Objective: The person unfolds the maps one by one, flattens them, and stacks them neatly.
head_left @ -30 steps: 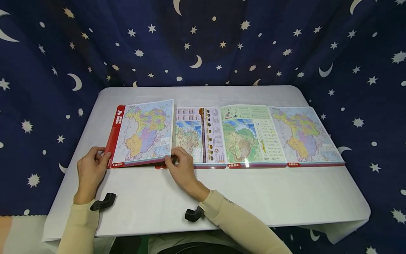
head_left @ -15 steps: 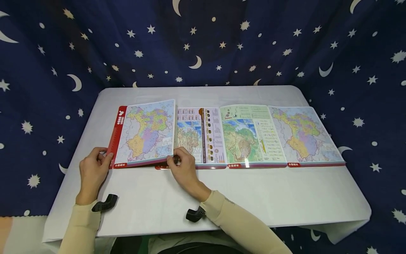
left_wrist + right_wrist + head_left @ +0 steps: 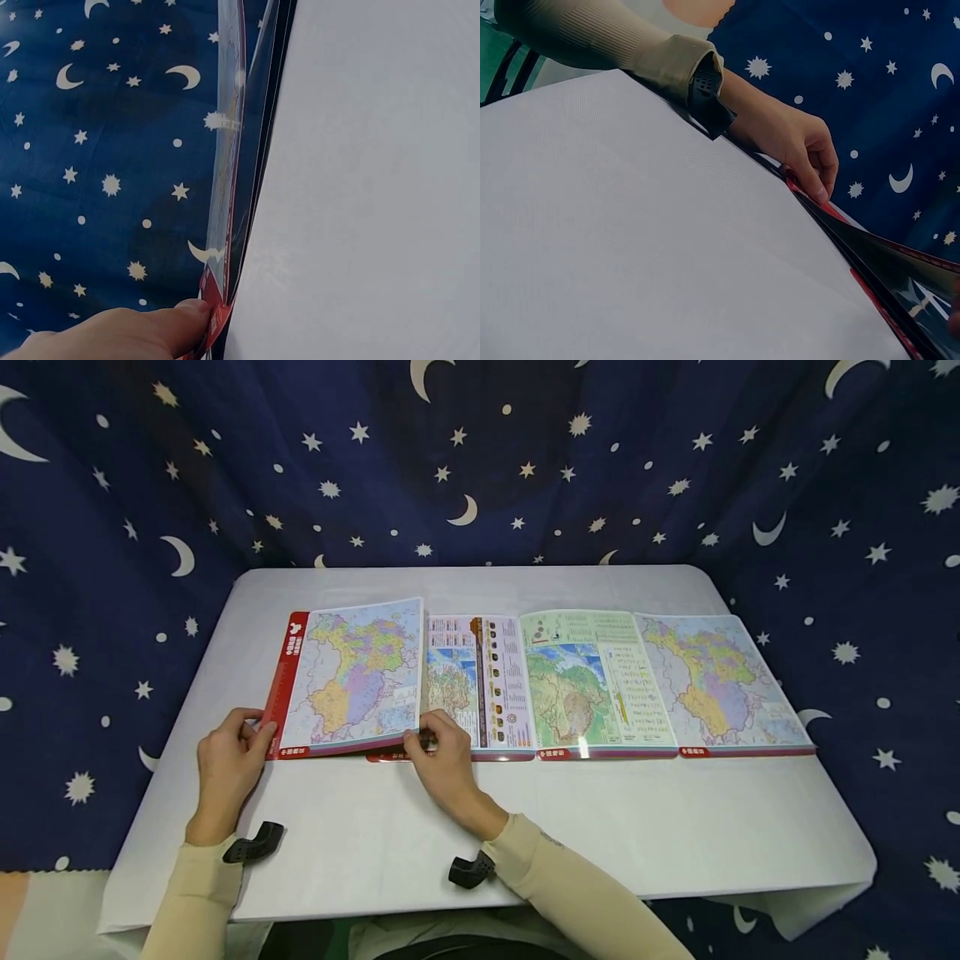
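In the head view my left hand [image 3: 228, 768] pinches the lower left corner of a glossy laminated map [image 3: 360, 672] by its red strip. My thumb [image 3: 187, 319] lies on that red corner in the left wrist view, where several thin layers show edge-on. My right hand [image 3: 446, 768] pinches the same map at its lower right corner, fingers curled under. The map's right side is raised and overlaps a lilac-bordered map panel [image 3: 502, 685] printed with text and small pictures. In the right wrist view, the lifted edge [image 3: 900, 247] bows above a dark glossy layer.
To the right lie a green-bordered map panel [image 3: 648, 685] and another coloured map [image 3: 705, 672], in one row. The white-covered table [image 3: 637, 827] has its front edge near the person. A dark blue star-and-moon curtain [image 3: 480, 460] hangs behind and at the sides.
Both hands have slid a little to the right with the left map, which now covers more of the lilac-bordered panel. The other panels have stayed put.
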A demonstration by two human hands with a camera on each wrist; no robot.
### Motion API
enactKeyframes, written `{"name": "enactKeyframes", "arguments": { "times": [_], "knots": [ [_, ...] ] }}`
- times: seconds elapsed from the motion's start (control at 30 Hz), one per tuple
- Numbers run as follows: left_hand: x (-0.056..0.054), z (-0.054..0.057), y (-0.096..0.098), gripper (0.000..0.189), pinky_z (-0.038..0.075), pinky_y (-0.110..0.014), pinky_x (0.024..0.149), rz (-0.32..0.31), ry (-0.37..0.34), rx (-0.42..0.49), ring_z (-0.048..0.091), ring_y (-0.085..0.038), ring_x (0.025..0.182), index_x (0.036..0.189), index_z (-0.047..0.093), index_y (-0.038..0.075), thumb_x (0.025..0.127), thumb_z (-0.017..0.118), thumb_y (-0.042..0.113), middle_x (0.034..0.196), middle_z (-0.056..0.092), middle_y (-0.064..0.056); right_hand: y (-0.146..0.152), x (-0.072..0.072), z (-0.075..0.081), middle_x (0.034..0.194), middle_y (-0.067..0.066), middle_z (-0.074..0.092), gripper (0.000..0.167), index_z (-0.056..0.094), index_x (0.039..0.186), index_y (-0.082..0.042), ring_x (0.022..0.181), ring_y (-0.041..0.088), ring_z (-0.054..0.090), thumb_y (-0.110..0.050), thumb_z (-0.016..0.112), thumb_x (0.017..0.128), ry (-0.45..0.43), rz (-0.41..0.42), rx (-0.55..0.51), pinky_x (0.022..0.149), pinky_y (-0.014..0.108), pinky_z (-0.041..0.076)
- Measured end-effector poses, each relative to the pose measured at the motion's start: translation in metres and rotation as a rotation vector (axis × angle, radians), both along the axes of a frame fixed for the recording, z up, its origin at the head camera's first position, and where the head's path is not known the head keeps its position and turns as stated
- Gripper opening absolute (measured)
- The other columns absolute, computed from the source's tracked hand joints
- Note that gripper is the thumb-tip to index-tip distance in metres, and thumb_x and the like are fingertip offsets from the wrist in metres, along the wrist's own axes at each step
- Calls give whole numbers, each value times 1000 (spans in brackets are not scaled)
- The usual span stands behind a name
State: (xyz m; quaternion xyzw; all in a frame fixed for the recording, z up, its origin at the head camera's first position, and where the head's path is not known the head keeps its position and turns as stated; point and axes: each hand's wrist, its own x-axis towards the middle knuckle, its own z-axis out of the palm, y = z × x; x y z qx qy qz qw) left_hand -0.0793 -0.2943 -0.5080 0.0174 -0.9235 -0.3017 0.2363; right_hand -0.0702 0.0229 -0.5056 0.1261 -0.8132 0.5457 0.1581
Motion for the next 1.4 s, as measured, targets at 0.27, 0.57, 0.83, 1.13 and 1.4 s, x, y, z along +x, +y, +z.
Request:
{"name": "enactKeyframes", "arguments": {
  "times": [0.27, 0.57, 0.83, 1.13, 1.4],
  "knots": [
    [1, -2, 3, 24, 30, -25, 59, -3, 0, -5, 41, -9, 58, 111, 73, 0, 92, 80, 14, 67, 60, -10, 5, 2, -1, 86, 1, 65, 12, 66, 80, -11, 76, 14, 63, -9, 71, 91, -5, -1, -14, 72, 30, 54],
    [3, -1, 15, 23, 31, -28, 59, -28, -21, -14, 44, -20, 61, 113, 70, -3, 95, 77, 10, 67, 59, -11, 14, 5, 0, 86, -1, 66, 9, 70, 82, -12, 77, 11, 65, -8, 71, 91, 24, -19, -11, 72, 31, 56],
    [2, -2, 19, 25, 32, -29, 60, -40, -24, -19, 45, -22, 61, 114, 69, -4, 95, 77, 10, 68, 58, -11, 21, 4, 1, 86, -1, 64, 9, 68, 82, -13, 75, 13, 64, -9, 71, 90, 15, -10, 14, 67, 31, 54],
    [-3, -3, 27, 24, 33, -30, 60, -75, -3, -26, 44, -20, 60, 113, 69, -4, 95, 76, 10, 68, 58, -10, 33, 3, 1, 84, -2, 64, 12, 67, 79, -14, 75, 11, 64, -10, 71, 90, 22, -14, 25, 70, 30, 54],
    [-1, -4, 34, 22, 32, -32, 61, -86, -1, -20, 43, -18, 60, 112, 70, -4, 95, 76, 10, 66, 57, -9, 41, 6, 1, 84, -1, 65, 12, 66, 78, -12, 73, 11, 64, -8, 71, 87, 37, -9, 16, 68, 33, 55]
  ]
}}
